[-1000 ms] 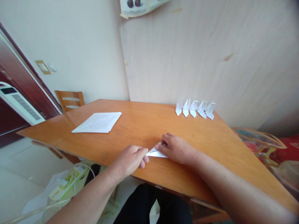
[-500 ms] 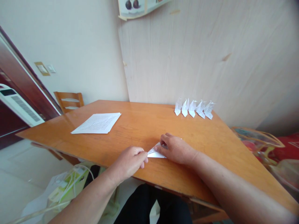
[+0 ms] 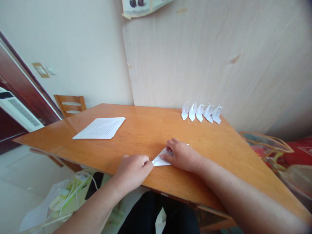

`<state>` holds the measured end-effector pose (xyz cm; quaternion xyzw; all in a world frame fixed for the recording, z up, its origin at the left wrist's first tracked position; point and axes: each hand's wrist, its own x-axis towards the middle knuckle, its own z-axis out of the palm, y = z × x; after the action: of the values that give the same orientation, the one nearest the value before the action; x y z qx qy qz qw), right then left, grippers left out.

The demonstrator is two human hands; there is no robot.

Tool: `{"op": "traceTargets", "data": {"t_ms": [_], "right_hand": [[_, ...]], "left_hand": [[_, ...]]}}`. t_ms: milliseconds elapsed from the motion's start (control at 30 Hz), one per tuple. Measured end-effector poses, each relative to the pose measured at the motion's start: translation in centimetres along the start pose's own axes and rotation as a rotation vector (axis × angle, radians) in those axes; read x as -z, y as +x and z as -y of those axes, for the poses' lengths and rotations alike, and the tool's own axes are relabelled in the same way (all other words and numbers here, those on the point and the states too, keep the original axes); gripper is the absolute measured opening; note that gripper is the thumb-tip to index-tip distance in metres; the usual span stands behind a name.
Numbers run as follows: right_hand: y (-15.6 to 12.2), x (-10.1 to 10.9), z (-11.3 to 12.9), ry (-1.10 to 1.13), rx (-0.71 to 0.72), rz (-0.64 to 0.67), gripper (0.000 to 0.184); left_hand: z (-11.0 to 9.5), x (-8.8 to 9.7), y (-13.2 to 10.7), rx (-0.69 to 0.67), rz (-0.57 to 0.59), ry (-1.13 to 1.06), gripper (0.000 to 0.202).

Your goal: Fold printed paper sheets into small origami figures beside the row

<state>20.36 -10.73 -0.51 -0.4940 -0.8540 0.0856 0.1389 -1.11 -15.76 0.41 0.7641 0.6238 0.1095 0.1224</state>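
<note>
A small folded sheet of printed white paper [image 3: 162, 161] lies on the wooden table near its front edge, narrowing to a point at the left. My left hand [image 3: 135, 169] is closed, thumb and forefinger pinching that left tip. Over the paper's right part rests my right hand [image 3: 181, 155], its fingers curled and its thumb pressed on the paper. The right hand hides most of that end, though a small white corner shows beyond it. At the table's back right stand several folded paper figures [image 3: 200, 113] in a row.
A stack of printed sheets [image 3: 99, 128] lies on the left of the wooden table [image 3: 146, 130]. Behind it is a wooden chair [image 3: 70, 104]. Bags [image 3: 268, 144] stand beyond the right edge, and cables [image 3: 75, 191] hang below the left front edge.
My left hand has turned, so its knuckles now face up and its fingers curl under. The right hand stays on the paper. The view has shifted slightly.
</note>
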Motion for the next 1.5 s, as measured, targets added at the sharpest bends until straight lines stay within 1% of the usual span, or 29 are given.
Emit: {"op": "traceTargets", "data": {"t_ms": [133,267,333,400,500,567,633,800,900,1033,1267,1500], "right_hand": [[0.0,-0.3,0.1,-0.033,0.001,-0.015,0.029],[0.0,-0.4,0.2,-0.063,-0.006,0.001,0.027],[0.0,-0.4,0.2,-0.075,-0.018,0.014,0.028],[0.0,-0.4,0.2,-0.083,-0.018,0.013,0.029],[-0.1,-0.3,0.2,-0.088,-0.011,0.013,0.029],[-0.1,-0.3,0.2,-0.089,-0.017,0.019,0.03],[-0.1,-0.4,0.1,-0.09,-0.023,0.018,0.031],[-0.1,-0.7,-0.1,-0.075,-0.021,0.009,0.032],[0.0,-0.8,-0.2,-0.063,-0.02,0.012,0.032],[0.0,-0.7,-0.1,-0.057,-0.017,0.014,0.03],[-0.1,-0.7,-0.1,-0.032,-0.019,-0.001,0.028],[-0.2,-0.7,-0.1,-0.054,-0.011,-0.015,0.029]], "left_hand": [[-0.1,0.0,-0.2,-0.046,-0.028,0.085,0.032],[0.3,0.4,-0.1,-0.001,-0.004,0.072,0.033],[0.7,0.7,0.1,0.031,0.0,0.022,0.033],[1.2,0.8,0.3,0.026,-0.015,-0.056,0.029],[1.6,0.7,0.5,-0.062,-0.038,-0.222,0.022],[1.6,0.5,0.6,-0.132,-0.023,-0.316,0.019],[1.6,0.2,0.6,-0.174,-0.005,-0.354,0.018],[2.2,0.1,0.4,-0.211,-0.042,-0.284,0.018],[2.4,0.1,-0.3,-0.245,-0.082,-0.194,0.017],[2.3,-0.3,-1.3,-0.242,-0.15,-0.083,0.016],[2.4,-1.1,-2.3,-0.26,-0.239,-0.068,0.018],[2.3,-1.6,-3.1,-0.321,-0.301,0.033,0.019]]}}
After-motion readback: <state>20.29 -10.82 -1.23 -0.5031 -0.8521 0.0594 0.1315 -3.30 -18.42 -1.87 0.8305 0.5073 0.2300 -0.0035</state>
